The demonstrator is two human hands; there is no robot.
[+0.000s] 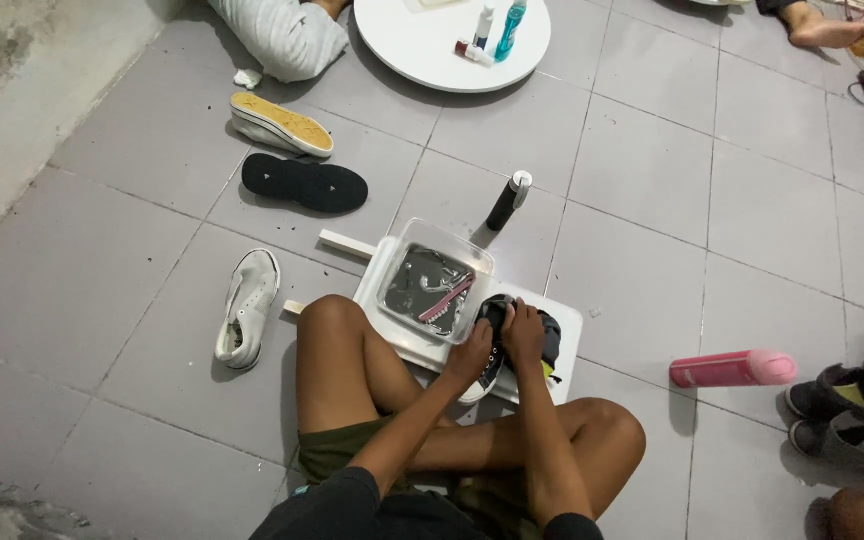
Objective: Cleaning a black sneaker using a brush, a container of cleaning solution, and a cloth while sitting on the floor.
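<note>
The person sits cross-legged on the tiled floor [652, 200] with a low white board [562, 330] drawn up against the knees, so the work lies close under both hands. The left hand [472, 355] and the right hand [524, 325] both clench a black sneaker [497, 340] resting on that board; the fingers wrap it from either side, probably to steady it. Just beside it, within easy reach, stands a clear tub [437, 290] of dark water with a pink brush [445, 298] lying in it. A black bottle [508, 200] lies behind the tub. A white shoe [245, 305] waits to the left; a black insole [304, 183] and an upturned shoe [280, 122] lie farther off. A pink bottle [734, 369] rests on its side to the right.
</note>
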